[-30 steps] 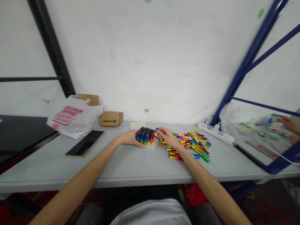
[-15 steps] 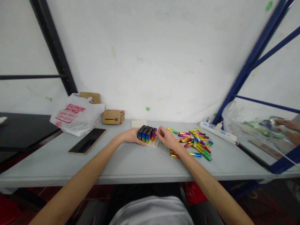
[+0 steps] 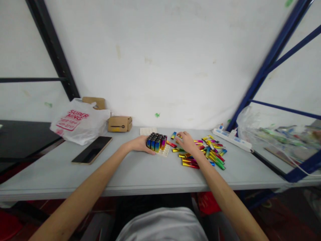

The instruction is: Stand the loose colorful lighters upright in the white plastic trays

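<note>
A white tray (image 3: 164, 153) on the grey table (image 3: 140, 174) holds several rainbow-coloured lighters (image 3: 156, 142) standing upright with black tops. My left hand (image 3: 139, 144) rests against the tray's left side, fingers curled round it. My right hand (image 3: 185, 142) is to the right of the tray, over a loose pile of lighters (image 3: 208, 154). Its fingers are bent down onto the pile and pinch one lighter (image 3: 173, 135) that sticks up near its fingertips.
A white plastic bag (image 3: 77, 122), two cardboard boxes (image 3: 119, 124) and a dark phone (image 3: 91, 149) lie to the left. A white power strip (image 3: 232, 139) lies at the right by a blue rack post (image 3: 260, 73). A clear bag of items (image 3: 276, 134) sits on the right.
My right hand has drawn back from the tray to the loose pile on its right. My left hand has stayed on the tray.
</note>
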`<action>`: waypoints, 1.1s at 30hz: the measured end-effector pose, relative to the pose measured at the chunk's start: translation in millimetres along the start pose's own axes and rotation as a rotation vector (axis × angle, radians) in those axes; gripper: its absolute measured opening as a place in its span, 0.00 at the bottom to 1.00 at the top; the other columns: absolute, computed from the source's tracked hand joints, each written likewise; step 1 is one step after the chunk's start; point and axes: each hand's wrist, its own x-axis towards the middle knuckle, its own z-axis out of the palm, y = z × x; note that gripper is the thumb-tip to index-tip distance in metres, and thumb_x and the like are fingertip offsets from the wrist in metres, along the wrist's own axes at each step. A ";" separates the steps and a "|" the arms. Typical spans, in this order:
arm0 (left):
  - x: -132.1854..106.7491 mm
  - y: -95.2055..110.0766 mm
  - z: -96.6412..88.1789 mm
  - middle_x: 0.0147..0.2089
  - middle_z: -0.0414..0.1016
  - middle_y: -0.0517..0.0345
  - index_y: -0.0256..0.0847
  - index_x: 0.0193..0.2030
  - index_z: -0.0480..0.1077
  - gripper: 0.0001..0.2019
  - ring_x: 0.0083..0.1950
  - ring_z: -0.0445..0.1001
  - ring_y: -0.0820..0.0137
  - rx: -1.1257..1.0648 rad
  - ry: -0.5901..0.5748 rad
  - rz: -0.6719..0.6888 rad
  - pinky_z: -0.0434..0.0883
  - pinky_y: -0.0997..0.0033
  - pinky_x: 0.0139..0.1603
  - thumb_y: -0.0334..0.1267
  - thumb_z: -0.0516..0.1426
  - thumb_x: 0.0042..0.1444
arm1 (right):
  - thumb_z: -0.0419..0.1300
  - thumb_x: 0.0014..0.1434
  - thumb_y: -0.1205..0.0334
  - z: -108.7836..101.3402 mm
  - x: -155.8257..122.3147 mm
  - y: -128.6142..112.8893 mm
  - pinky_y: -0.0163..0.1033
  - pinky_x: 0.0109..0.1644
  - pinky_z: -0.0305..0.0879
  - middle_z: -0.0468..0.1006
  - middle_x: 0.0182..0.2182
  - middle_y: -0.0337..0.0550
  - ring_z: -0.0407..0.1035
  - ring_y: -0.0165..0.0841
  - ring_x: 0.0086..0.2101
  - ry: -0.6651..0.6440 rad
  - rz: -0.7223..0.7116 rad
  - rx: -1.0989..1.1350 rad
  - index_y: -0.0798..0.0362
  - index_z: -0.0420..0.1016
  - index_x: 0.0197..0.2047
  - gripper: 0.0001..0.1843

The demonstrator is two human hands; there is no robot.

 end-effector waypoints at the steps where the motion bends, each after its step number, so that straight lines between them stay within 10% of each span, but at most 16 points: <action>1: 0.0 0.3 -0.1 0.55 0.79 0.60 0.44 0.57 0.72 0.40 0.55 0.75 0.59 0.007 0.003 0.002 0.70 0.68 0.58 0.59 0.69 0.37 | 0.55 0.67 0.55 2.3 -1.2 -1.2 0.42 0.54 0.61 0.74 0.46 0.54 0.68 0.41 0.47 -0.048 -0.010 -0.019 0.55 0.73 0.51 0.16; 10: -1.9 7.8 -2.0 0.53 0.80 0.59 0.44 0.57 0.72 0.40 0.53 0.76 0.58 0.022 0.001 -0.033 0.71 0.66 0.57 0.60 0.69 0.36 | 0.56 0.66 0.55 3.7 4.0 2.1 0.44 0.52 0.62 0.74 0.49 0.59 0.69 0.44 0.49 -0.063 0.185 -0.132 0.55 0.73 0.55 0.18; 18: -1.9 5.4 -1.5 0.55 0.79 0.57 0.43 0.58 0.71 0.42 0.54 0.76 0.57 0.037 0.007 -0.031 0.70 0.65 0.59 0.60 0.69 0.36 | 0.60 0.64 0.57 -0.6 4.3 12.8 0.38 0.43 0.63 0.80 0.38 0.54 0.74 0.39 0.38 -0.241 0.087 -0.043 0.56 0.78 0.38 0.11; 27: -1.2 6.0 -1.6 0.52 0.81 0.60 0.45 0.57 0.72 0.40 0.52 0.77 0.59 0.028 -0.009 -0.021 0.70 0.66 0.58 0.60 0.69 0.37 | 0.48 0.71 0.52 -7.4 3.7 0.0 0.36 0.38 0.61 0.75 0.24 0.37 0.71 0.34 0.27 0.023 0.100 0.250 0.53 0.66 0.54 0.17; 33: -1.5 4.0 -1.8 0.54 0.80 0.59 0.45 0.59 0.71 0.42 0.55 0.76 0.57 0.037 -0.001 -0.018 0.70 0.66 0.59 0.61 0.69 0.37 | 0.44 0.70 0.49 -5.8 6.3 -3.3 0.37 0.35 0.60 0.75 0.25 0.43 0.69 0.35 0.27 0.040 0.114 0.265 0.53 0.77 0.35 0.25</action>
